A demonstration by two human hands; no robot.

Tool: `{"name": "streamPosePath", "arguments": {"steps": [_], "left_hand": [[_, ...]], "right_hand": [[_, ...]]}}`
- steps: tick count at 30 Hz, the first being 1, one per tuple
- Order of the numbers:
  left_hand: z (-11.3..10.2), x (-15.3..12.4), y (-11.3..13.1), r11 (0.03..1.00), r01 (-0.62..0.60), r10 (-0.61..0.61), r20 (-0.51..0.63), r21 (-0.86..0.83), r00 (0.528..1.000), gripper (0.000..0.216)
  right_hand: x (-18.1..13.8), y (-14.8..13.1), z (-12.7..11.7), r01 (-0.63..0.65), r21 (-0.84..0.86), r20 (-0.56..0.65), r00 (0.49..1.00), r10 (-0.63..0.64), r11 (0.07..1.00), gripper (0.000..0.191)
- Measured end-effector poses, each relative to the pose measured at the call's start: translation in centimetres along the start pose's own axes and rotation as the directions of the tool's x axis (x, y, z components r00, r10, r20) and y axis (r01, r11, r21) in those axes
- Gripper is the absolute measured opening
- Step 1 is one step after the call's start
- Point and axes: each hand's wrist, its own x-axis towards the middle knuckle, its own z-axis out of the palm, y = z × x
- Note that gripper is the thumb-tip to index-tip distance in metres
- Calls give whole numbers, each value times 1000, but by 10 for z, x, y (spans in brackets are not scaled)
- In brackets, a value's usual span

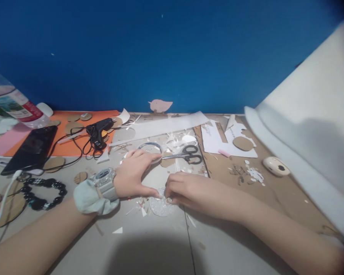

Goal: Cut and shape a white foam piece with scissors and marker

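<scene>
Head view: a flat, round disc [157, 208] with a grainy, silvery glitter surface lies on the smooth pale grey worktop [149, 248], between the person's two hands. The left hand [134, 173] has its fingers spread wide from the thumb, whose tip touches the disc's upper edge, while the fingertips reach a clear, ring-shaped roll [149, 144]. Around the left wrist are a translucent, chunky watch [103, 175] and a soft, gathered, pale green fabric band [93, 199]. The right hand [189, 191] has its fingers bunched and curled down at the disc's right edge; whether they pinch anything I cannot tell. Just beyond lie scissors [186, 154] with dark looped handles and slim metal blades, amid thin, crinkled white scraps. On the left, a matte black glue gun [98, 131] with a looping cord rests on an orange sheet [62, 131] beside plain brown cardboard discs; nearer are a glossy, flat black phone [31, 149] and a bracelet [44, 193] of shiny black beads. On the right, a brown cardboard sheet [232, 179] carries cut white paper [218, 138], tiny white dots [255, 174] and a smooth, cream, rounded object [276, 166]. A pink bird-shaped cutout [161, 105] stands near the blue wall [172, 53].
</scene>
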Motion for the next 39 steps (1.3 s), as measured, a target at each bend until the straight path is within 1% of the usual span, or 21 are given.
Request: {"name": "streamPosePath", "arguments": {"steps": [6,10,14,16,21,28,34,36,37,39], "left_hand": [[3,0,-3,1000,-15,15,-7,10,1000,97],[2,0,-2,1000,-4,4,4,6,1000,96],[2,1,-1,1000,1,-1,4,19,1000,96],[2,1,-1,1000,-6,6,3,22,1000,96],[2,1,-2,1000,-9,9,14,21,1000,96],[3,1,-3,1000,-11,11,13,24,1000,96],[2,2,-3,999,-16,15,23,32,1000,95],[2,1,-4,999,-29,28,15,17,999,90],[2,1,-4,999,-37,37,7,6,999,84],[2,0,-4,999,-37,36,-28,-2,999,65]], "right_hand": [[-4,3,-3,-19,-53,7,1000,19,998,9],[-6,5,-6,2,-45,18,1000,-1,999,13],[-8,4,-8,-23,-37,13,1000,23,999,12],[-8,3,-8,-46,-18,-2,999,46,999,10],[-2,-2,0,-100,104,-46,993,105,990,10],[2,2,5,-52,170,-37,998,59,984,11],[1,4,4,-23,160,-49,998,31,987,12],[1,4,4,-17,149,-42,999,24,989,12],[0,3,4,-20,140,-39,999,26,990,11],[0,1,4,-30,119,-41,999,35,992,9]]}}
